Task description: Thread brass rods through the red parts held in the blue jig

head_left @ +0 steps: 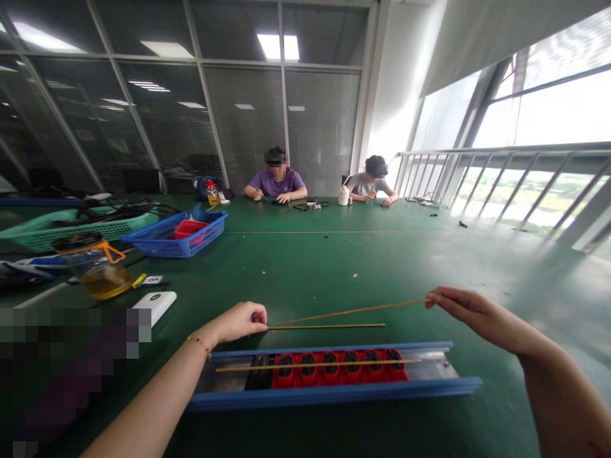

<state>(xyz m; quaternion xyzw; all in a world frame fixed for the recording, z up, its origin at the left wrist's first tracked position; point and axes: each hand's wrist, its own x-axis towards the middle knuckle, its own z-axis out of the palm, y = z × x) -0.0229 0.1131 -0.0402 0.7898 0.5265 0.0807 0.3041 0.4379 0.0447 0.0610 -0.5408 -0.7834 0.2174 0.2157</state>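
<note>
My left hand [245, 320] is closed in a pinch at the left end of a thin wooden stick [334, 327] that points to the right. A second thin wooden stick [353, 312] slants up to my right hand [461, 305], whose fingertips pinch its far end. Its other end comes close to my left fingers; whether they touch it I cannot tell. Nearer to me lies a metal channel with blue edges [344, 395], holding a row of several red blocks with black tops [330, 376]. Across these blocks rests a third stick [229, 369], lengthwise.
On the left stand a blue basket [203, 240] with a red box [189, 229], a green basket [128, 224], a jar of amber liquid [102, 280] and a white power bank [160, 305]. Two people [275, 181] sit across the green table [405, 261], beside a white bottle [344, 196].
</note>
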